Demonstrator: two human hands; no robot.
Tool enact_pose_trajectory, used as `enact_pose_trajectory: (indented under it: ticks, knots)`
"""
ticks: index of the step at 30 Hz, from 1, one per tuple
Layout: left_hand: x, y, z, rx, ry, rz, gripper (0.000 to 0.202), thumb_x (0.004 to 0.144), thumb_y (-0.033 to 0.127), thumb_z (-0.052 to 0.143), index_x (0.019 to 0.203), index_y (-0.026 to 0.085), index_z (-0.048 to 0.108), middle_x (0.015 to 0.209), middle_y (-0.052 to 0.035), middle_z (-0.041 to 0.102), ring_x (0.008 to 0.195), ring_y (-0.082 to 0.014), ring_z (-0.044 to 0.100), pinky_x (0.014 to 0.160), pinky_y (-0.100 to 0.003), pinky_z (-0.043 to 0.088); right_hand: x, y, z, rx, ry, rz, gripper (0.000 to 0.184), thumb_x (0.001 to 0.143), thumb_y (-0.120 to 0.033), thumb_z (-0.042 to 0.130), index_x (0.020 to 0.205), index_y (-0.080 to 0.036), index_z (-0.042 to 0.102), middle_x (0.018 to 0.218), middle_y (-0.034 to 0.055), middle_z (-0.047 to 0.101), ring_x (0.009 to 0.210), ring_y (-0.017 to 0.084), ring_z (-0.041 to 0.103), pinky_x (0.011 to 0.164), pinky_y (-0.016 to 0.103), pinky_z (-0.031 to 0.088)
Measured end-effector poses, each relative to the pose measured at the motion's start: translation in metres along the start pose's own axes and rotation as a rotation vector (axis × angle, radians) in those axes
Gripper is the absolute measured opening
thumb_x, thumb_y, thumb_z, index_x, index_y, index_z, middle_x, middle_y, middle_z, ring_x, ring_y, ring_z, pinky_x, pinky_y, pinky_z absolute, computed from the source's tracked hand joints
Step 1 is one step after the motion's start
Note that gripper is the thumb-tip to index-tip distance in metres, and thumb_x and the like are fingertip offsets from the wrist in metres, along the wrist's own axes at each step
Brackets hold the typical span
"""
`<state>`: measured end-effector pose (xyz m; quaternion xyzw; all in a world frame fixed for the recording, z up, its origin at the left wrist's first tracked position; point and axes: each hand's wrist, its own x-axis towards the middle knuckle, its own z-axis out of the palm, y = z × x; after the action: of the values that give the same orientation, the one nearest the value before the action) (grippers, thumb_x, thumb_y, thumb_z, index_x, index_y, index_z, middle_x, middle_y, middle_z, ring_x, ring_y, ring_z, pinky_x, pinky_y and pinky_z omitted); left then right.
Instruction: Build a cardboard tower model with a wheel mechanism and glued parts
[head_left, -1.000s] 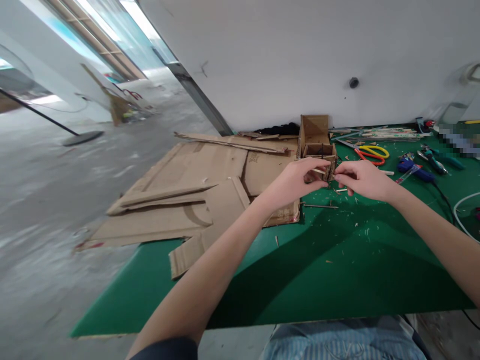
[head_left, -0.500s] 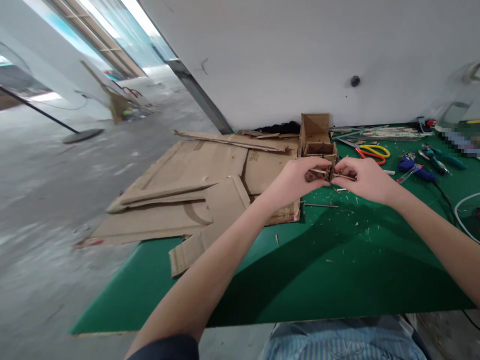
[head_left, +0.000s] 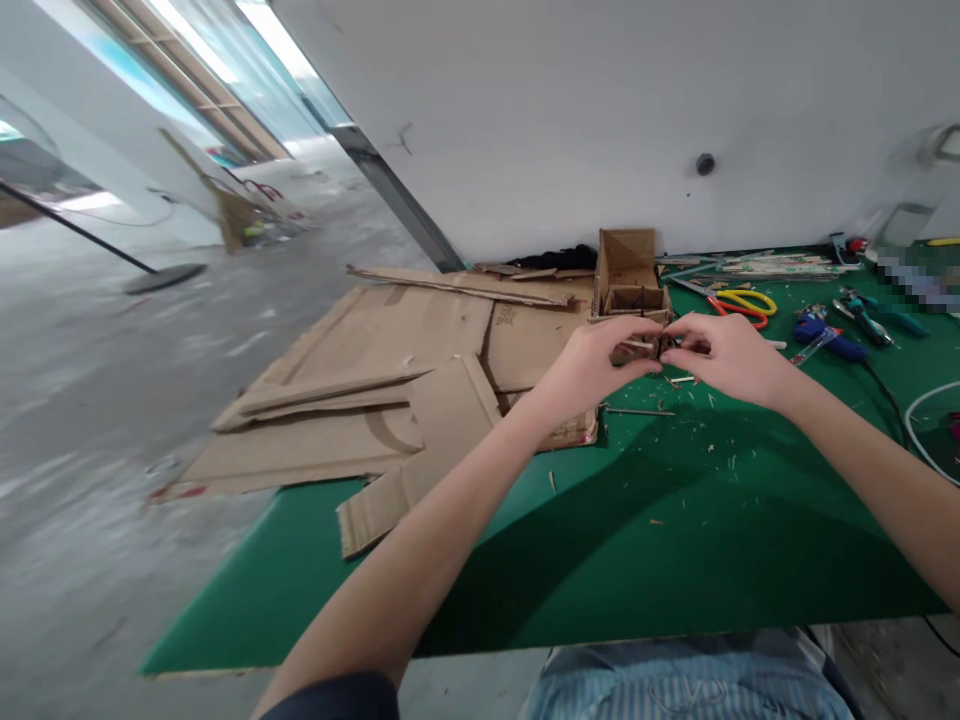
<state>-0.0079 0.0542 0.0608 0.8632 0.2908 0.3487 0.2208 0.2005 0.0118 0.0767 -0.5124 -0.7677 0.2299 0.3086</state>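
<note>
A small brown cardboard box (head_left: pixel 628 262) with a tall back panel and an open compartment stands near the wall. My left hand (head_left: pixel 604 362) is at its near left side, thumb and fingers closed on its front part. From the right, my right hand (head_left: pixel 727 358) pinches the same front part, its fingertips almost meeting the left ones. A thin pale wooden stick (head_left: pixel 639 345) shows by my left fingers. What exactly lies between the fingertips is mostly hidden. A thin metal rod (head_left: pixel 640 411) lies on the green table just below the hands.
Flat cardboard sheets (head_left: pixel 420 320) cover the left of the green table (head_left: pixel 600 590), some overhanging its edge. To the right lie scissors (head_left: pixel 742 302) with red and yellow handles, a blue glue gun (head_left: pixel 829 335) with a cord, pliers (head_left: pixel 866 318) and thin wooden sticks (head_left: pixel 787 265). Scraps are scattered about.
My right fingers have shifted slightly at the front of the box, and the stick that showed in them is less visible. The view has moved a little; the left hand keeps its hold.
</note>
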Motion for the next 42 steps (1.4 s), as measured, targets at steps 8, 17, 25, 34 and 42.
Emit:
enact_pose_trajectory:
  ticks: [8,17,25,34,42]
  knots:
    - [0.0,-0.008,-0.001,0.118,0.0,0.131,0.034,0.079,0.027,0.08,0.111,0.017,0.072,0.106,-0.0079,0.077,0.098,-0.0197,0.074,0.088,-0.032,0.061,-0.002,-0.001,0.003,-0.023,0.008,0.025,0.021,0.086,-0.035,0.067,0.1,-0.019,0.072,0.085,0.0045,0.076,0.076,0.019,0.068,0.067,0.032,0.046]
    - [0.0,-0.014,0.0,0.166,-0.001,0.202,0.033,0.082,0.03,0.078,0.111,0.018,0.071,0.105,-0.0073,0.078,0.096,-0.019,0.074,0.085,-0.031,0.061,-0.001,-0.005,0.001,-0.106,0.0,0.04,0.02,0.087,-0.034,0.067,0.099,-0.02,0.072,0.084,0.0045,0.076,0.077,0.02,0.067,0.067,0.033,0.044]
    - [-0.002,-0.015,0.005,0.153,0.02,0.141,0.037,0.08,0.034,0.079,0.112,0.017,0.07,0.107,-0.0089,0.077,0.099,-0.0212,0.074,0.088,-0.032,0.06,-0.002,-0.005,0.0,-0.031,-0.013,0.048,0.022,0.087,-0.034,0.066,0.102,-0.019,0.073,0.085,0.0051,0.076,0.073,0.018,0.066,0.065,0.032,0.045]
    - [-0.002,-0.01,0.001,0.129,-0.043,0.069,0.047,0.076,0.037,0.082,0.117,0.019,0.069,0.114,-0.0087,0.076,0.104,-0.0233,0.073,0.094,-0.034,0.06,0.001,0.0,-0.004,0.096,-0.073,0.04,0.025,0.086,-0.037,0.067,0.101,-0.017,0.073,0.083,0.0062,0.076,0.071,0.018,0.067,0.063,0.031,0.046]
    - [0.0,-0.002,-0.009,0.115,-0.068,0.133,0.042,0.084,0.024,0.072,0.125,0.022,0.065,0.122,-0.0072,0.073,0.11,-0.0201,0.07,0.099,-0.035,0.057,0.002,0.002,-0.006,0.159,-0.117,0.04,0.028,0.089,-0.039,0.061,0.102,-0.018,0.073,0.081,0.0042,0.073,0.06,0.014,0.064,0.059,0.028,0.048]
